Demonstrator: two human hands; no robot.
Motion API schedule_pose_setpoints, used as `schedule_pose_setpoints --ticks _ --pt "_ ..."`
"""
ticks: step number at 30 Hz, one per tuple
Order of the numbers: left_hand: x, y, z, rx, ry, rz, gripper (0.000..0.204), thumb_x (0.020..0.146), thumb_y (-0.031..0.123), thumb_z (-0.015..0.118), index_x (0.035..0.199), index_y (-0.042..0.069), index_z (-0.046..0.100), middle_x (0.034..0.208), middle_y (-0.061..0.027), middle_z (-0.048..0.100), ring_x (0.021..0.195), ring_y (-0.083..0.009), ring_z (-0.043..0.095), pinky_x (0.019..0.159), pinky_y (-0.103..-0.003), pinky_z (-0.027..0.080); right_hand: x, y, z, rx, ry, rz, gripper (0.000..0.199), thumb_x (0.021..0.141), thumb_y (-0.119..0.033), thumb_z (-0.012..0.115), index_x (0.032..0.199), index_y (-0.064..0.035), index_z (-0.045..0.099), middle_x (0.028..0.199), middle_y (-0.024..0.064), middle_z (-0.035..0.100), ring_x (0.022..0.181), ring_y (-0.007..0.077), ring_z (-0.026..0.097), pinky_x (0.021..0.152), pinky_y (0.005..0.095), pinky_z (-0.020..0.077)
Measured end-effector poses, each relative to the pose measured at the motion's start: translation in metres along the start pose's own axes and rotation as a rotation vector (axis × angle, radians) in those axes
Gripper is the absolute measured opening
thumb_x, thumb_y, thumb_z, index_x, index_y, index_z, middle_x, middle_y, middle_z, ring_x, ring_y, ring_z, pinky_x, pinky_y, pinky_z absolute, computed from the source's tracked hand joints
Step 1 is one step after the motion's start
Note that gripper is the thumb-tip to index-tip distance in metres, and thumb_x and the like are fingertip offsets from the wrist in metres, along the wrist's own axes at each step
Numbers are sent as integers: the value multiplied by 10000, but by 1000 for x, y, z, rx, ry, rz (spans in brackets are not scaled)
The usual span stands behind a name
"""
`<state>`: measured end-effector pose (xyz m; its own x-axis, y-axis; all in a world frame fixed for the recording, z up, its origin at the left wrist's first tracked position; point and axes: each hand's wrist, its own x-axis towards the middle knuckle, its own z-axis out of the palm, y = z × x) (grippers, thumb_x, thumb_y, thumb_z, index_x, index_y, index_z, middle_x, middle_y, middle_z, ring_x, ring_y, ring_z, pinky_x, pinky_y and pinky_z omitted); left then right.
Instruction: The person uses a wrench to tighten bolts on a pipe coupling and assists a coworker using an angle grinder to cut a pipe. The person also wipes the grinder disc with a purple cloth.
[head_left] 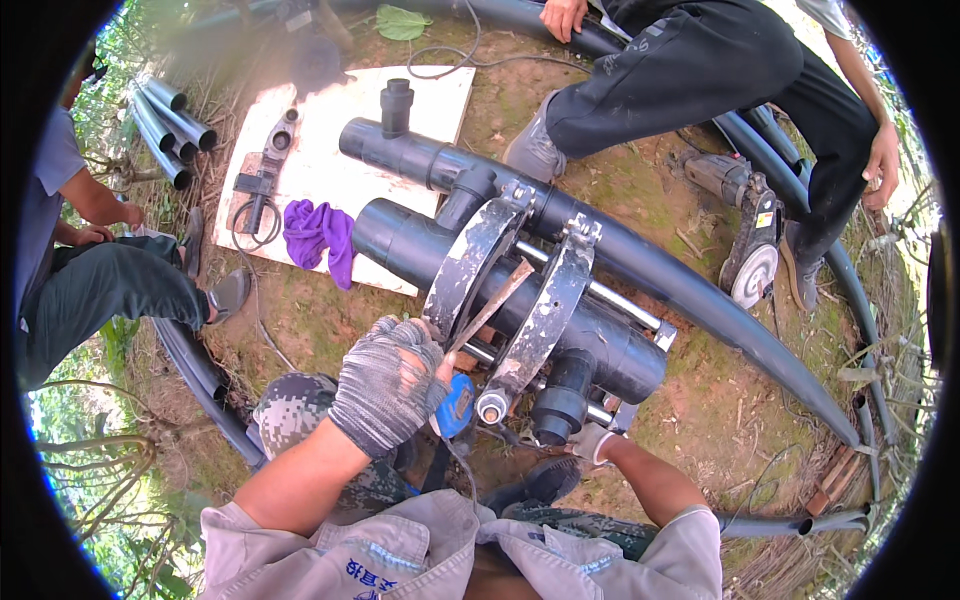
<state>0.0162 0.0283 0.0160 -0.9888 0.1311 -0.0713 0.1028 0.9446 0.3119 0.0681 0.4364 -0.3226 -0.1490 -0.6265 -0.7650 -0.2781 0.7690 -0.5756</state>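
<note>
In front of me a clamp frame with two scuffed dark rings [540, 335] grips a thick black plastic pipe [400, 240], with a short black branch fitting [563, 400] on its near side. My left hand [390, 385], in a grey striped glove, is closed round the lower end of a flat, rusty metal bar [495, 305] that slants up across the rings. Just beside that hand is a blue rounded object [456, 405], partly hidden; its kind is unclear. My right hand [592, 442], in a light glove, is at the frame's near right end by a silver rod, its fingers mostly hidden.
Behind the clamp lies a long black pipe [660, 265] with fittings. A pale board [350, 100] carries a black-and-grey tool [265, 170] and a purple cloth [318, 238]. People are at left and upper right. A power tool [745, 225] with a disc and loose cables lie on the soil.
</note>
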Motion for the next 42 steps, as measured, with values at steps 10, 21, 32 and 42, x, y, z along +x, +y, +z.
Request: schedule_pose_setpoints --ticks 10,21,32,42 --pt "-43 -23 -57 -517 260 -137 251 979 206 618 801 31 599 789 -78 567 746 -215 582 702 -360 469 -92 -100 -51 -115 82 206 357 961 -423 575 1031 -77 632 977 230 701 967 430 663 825 523 500" --pt "-121 -214 -3 -553 303 -407 335 1000 336 602 927 34 726 748 -54 672 710 -138 618 667 -321 491 -180 -159 -30 327 878 132 258 903 -235 734 1022 -40 615 811 126 675 744 242 648 705 380 521" --pt "-187 -335 232 -109 -466 -560 342 992 361 588 992 49 729 859 -131 726 773 -271 677 720 -422 516 -177 -341 -56 1131 895 -284 527 947 -528 646 1206 -84 529 680 27 538 532 126 499 511 277 415" --pt "-198 -351 252 -119 -474 -549 366 978 386 600 1044 46 719 938 -155 725 859 -295 680 784 -422 521 -152 -420 -2 1275 1091 -222 290 1006 -313 587 1129 -53 549 690 71 587 472 137 484 455 258 378"
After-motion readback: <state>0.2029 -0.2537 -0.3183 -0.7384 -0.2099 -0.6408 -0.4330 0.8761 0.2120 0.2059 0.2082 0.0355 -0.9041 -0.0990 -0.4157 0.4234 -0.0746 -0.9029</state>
